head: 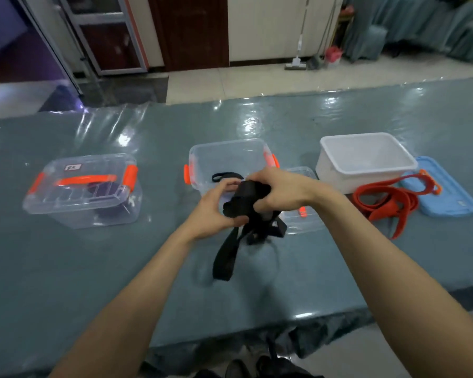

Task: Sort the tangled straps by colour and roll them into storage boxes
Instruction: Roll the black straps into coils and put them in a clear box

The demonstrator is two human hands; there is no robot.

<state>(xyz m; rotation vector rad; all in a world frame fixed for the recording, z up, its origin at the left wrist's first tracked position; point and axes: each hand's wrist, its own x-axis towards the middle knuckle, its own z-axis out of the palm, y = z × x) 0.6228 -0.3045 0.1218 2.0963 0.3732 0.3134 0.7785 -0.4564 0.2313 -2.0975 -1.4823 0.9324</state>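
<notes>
Both my hands hold a black strap (245, 201), partly wound into a roll, above the table in front of the open clear box (227, 156). My left hand (216, 211) grips the roll from the left and below. My right hand (279, 186) curls over its top. The strap's loose end (225, 257) hangs down to the table. Another black strap (224, 175) lies inside the open clear box. An orange strap (380, 203) lies tangled on the table at the right, in front of the white box (366, 162).
A closed clear box (82, 192) with orange latches and handle stands at the left, with something dark inside. A clear lid (302, 214) lies behind my right wrist. A blue lid (445, 186) lies at the far right. The table's near edge (257, 331) runs below my forearms.
</notes>
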